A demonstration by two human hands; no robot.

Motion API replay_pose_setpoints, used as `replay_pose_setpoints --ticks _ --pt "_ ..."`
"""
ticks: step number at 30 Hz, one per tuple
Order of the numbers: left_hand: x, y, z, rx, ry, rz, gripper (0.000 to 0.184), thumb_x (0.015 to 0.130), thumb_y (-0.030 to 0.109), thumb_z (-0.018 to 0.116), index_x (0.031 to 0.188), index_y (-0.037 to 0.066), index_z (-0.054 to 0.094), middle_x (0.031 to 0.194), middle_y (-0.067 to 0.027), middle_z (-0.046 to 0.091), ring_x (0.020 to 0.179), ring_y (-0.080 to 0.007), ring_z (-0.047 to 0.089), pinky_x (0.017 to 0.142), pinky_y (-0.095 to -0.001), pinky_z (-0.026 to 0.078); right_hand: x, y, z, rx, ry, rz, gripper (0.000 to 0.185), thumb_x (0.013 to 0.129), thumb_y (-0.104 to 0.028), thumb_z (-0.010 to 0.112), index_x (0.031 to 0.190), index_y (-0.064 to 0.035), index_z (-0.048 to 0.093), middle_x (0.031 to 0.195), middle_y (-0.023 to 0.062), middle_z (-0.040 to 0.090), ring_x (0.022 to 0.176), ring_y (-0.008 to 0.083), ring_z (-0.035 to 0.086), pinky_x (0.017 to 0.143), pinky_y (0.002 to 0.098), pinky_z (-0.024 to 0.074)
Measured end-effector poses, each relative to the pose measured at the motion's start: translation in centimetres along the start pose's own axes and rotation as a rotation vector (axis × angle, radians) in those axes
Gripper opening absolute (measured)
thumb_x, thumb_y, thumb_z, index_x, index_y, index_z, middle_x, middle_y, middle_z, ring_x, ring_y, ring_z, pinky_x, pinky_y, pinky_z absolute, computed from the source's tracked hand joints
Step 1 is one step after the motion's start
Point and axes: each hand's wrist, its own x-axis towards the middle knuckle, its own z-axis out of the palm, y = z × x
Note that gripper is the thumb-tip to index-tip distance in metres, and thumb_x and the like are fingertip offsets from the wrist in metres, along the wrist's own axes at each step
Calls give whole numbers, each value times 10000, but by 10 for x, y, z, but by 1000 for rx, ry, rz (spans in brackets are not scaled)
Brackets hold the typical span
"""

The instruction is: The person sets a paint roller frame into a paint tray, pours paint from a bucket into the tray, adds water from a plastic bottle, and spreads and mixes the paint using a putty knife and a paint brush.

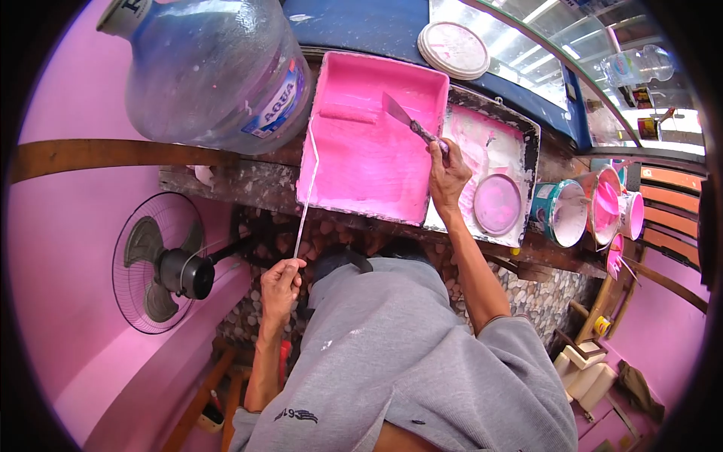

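My left hand (282, 285) is closed on the thin rod handle (302, 222) of a paint roller. The pink roller head (348, 114) lies inside a tray (376, 169) of pink paint. In my right hand (449, 175) is a putty knife (410, 123), held by its dark, paint-spotted handle over the right part of the tray, its blade pointing up and left. Beneath my right wrist is a second, black-rimmed tray (531, 151) with white and pink paint and a round pink lid (497, 204).
A large water bottle (218, 71) stands at the upper left, above a fan (162, 264). Stacked white lids (454, 50) lie behind the trays. Paint buckets (566, 214) line the right side, near a glass case (527, 34).
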Motion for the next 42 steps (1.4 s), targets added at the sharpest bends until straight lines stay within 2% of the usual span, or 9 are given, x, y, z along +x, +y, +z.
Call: replay_pose_setpoints --ticks 6,9,13,18,24,30,32,40,42 --pt "6 -14 4 4 -22 -17 211 947 165 506 969 2 639 622 25 507 408 -8 379 368 -160 251 -7 10 -9 -138 2 -216 215 868 -115 655 1049 -9 610 883 153 671 738 232 683 647 316 537" --pt "8 -21 5 4 -23 -37 208 947 159 504 969 4 641 622 25 510 407 -9 385 367 -162 254 -17 11 -13 -238 8 -444 271 841 -57 659 1100 -19 587 957 168 663 776 298 679 640 356 553" --pt "11 -26 8 11 -16 -47 199 953 167 520 941 13 646 612 27 515 426 -13 388 379 -179 277 -36 13 -23 -286 -44 -500 266 816 -18 667 1075 1 610 963 191 661 845 312 675 665 353 557" --pt "18 -44 7 22 -18 -51 202 957 179 519 947 23 647 619 26 520 447 -14 411 383 -178 292 -59 21 -38 -290 -120 -489 328 778 5 681 1098 -24 615 1026 157 651 917 307 657 736 355 547" --pt "24 -49 5 161 -22 -134 190 950 188 522 963 45 647 649 19 550 486 -26 469 408 -182 346 -80 26 -54 -405 -181 -473 399 698 8 691 1084 -59 611 1028 107 607 825 259 634 704 336 534" --pt "28 -48 -9 321 40 42 206 945 181 522 991 45 670 634 27 527 501 -25 454 429 -185 326 -99 37 -57 -347 -237 -230 408 702 -23 689 1090 -112 599 1070 107 590 831 267 631 671 346 533" --pt "34 -50 -17 486 71 236 215 937 183 531 951 36 689 604 33 509 509 -28 434 442 -205 312 -99 35 -56 -362 -184 -248 393 706 -37 691 1079 -115 597 1062 112 594 841 276 634 670 349 535" --pt "44 -48 -49 548 73 291 209 900 207 565 886 38 687 574 10 516 538 -55 480 489 -243 359 -99 36 -48 -208 -144 -187 315 733 -48 705 1028 -20 601 992 147 636 824 258 648 688 335 531" --pt "44 -44 -57 547 51 284 210 899 208 567 874 36 686 573 7 515 535 -59 481 487 -244 357 -100 33 -47 -150 -74 -5 269 736 -46 713 987 -8 624 945 136 652 777 227 652 693 313 525"
